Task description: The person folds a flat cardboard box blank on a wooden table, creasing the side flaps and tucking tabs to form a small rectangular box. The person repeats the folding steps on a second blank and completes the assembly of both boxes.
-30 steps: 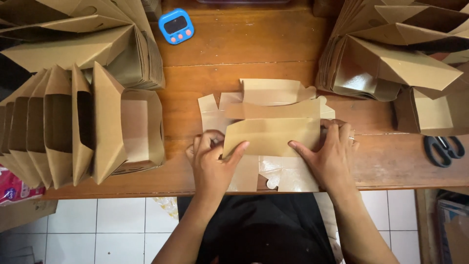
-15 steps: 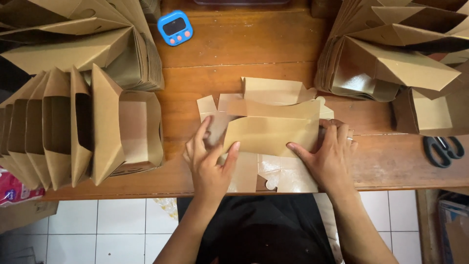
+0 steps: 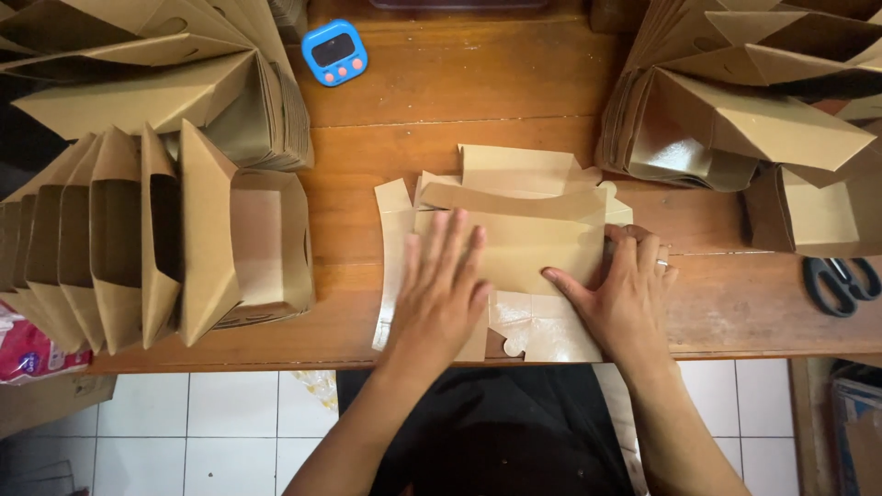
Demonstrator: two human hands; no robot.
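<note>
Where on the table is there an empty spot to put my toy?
Bare wood lies between the blue timer and the right box stack, and again between the right hand and the scissors. The left side is crowded with folded boxes.

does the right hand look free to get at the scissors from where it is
Probably yes. The scissors lie on bare wooden table to the right of the right hand, with nothing between them. But that hand is pressed on the flat cardboard box blank, so it would have to let go first.
</note>
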